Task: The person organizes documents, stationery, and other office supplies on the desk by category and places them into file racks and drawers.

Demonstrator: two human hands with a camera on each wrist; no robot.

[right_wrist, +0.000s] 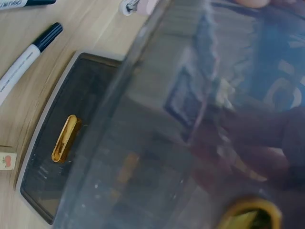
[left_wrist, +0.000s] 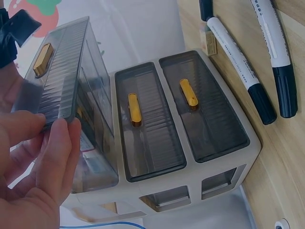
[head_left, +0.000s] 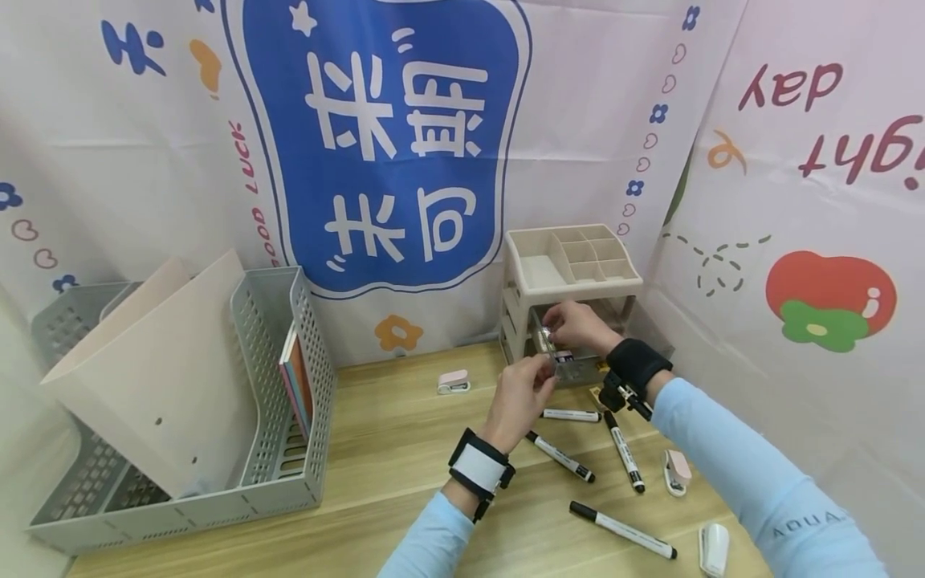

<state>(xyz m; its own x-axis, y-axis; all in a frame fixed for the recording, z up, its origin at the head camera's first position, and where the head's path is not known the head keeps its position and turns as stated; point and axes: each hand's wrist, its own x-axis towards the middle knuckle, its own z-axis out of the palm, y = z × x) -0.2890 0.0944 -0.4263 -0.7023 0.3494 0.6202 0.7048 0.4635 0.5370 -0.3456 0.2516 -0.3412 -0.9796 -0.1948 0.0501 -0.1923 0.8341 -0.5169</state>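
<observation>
The small desktop drawer unit [head_left: 571, 277] stands at the back right, with its transparent top drawer [left_wrist: 62, 81] pulled out. My left hand [head_left: 515, 401] pinches that drawer's front corner between thumb and fingers. Over the drawer's left side is my right hand [head_left: 581, 325], fingers bent down at its contents. Small packaged items [head_left: 564, 356] lie inside; their kind is unclear. In the right wrist view the drawer wall [right_wrist: 143, 143] covers much of the picture, with the right fingers blurred behind it. Whether they hold anything is hidden.
Several black-capped markers [head_left: 621, 451] lie before the unit. Pink staplers [head_left: 454, 381] and a white stapler [head_left: 714, 549] are on the wooden table [head_left: 390, 449]. A grey file rack [head_left: 311, 401] with folders [head_left: 166, 385] stands at the left. Printed cloth [head_left: 592, 120] hangs behind.
</observation>
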